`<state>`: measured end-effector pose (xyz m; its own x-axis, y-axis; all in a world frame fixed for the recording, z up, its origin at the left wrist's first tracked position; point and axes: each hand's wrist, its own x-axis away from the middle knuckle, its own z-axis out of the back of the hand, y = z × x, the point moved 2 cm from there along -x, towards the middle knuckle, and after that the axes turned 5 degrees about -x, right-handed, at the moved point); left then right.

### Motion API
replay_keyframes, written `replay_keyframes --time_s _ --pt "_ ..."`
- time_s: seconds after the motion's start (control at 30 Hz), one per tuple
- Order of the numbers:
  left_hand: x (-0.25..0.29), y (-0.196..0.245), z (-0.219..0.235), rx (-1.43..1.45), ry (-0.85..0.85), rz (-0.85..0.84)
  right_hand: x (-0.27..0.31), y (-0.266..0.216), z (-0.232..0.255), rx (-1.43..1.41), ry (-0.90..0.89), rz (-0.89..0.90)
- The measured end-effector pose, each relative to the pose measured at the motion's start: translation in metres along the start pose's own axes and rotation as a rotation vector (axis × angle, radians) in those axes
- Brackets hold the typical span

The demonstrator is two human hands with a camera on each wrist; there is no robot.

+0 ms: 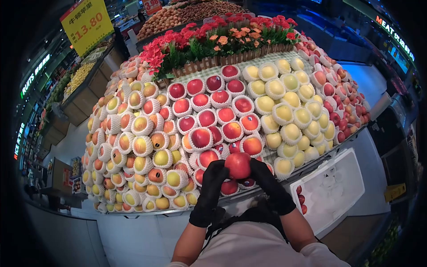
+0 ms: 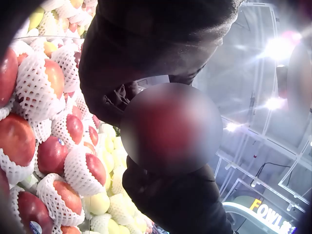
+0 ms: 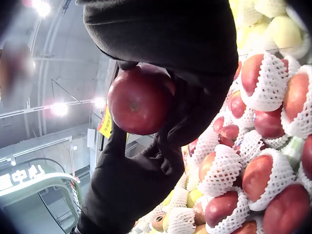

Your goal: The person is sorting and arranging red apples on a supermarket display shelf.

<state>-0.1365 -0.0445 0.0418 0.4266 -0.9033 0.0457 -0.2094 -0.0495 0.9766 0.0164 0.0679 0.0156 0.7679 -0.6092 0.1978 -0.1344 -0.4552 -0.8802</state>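
A bare red apple (image 1: pixel 238 165) is held up between both black-gloved hands, in front of the display's near edge. My left hand (image 1: pixel 212 183) grips it from the left side, and my right hand (image 1: pixel 267 180) from the right. Seen from the right wrist, the apple (image 3: pixel 140 100) turns its dimpled end to the camera, with no foam net around it. A blurred patch covers the apple (image 2: pixel 170 127) in the left wrist view. Just beyond the hands lie red apples in white foam nets (image 1: pixel 201 138), sloping up toward the back.
Pale yellow fruit (image 1: pixel 291 100) fills the display's right part, and yellow-red netted fruit (image 1: pixel 142 147) its left. A white foam box (image 1: pixel 342 178) with several red apples (image 1: pixel 301 200) stands low at the right. Red flowers (image 1: pixel 191 42) behind a small fence top the stand.
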Motion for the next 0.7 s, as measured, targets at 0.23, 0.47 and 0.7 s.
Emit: replay_keyframes --time_s 0.23,0.47,0.7 --pt "-0.006 -0.012 0.002 0.09 0.015 0.067 0.0 -0.02 -0.009 -0.249 -0.008 -0.087" --pt "-0.012 -0.003 -0.014 0.064 0.018 0.014 -0.007 -0.014 0.01 -0.113 -0.085 0.178" --pt "-0.013 -0.002 -0.026 -0.065 -0.112 -0.203 0.014 -0.03 -0.014 0.163 0.03 0.263"
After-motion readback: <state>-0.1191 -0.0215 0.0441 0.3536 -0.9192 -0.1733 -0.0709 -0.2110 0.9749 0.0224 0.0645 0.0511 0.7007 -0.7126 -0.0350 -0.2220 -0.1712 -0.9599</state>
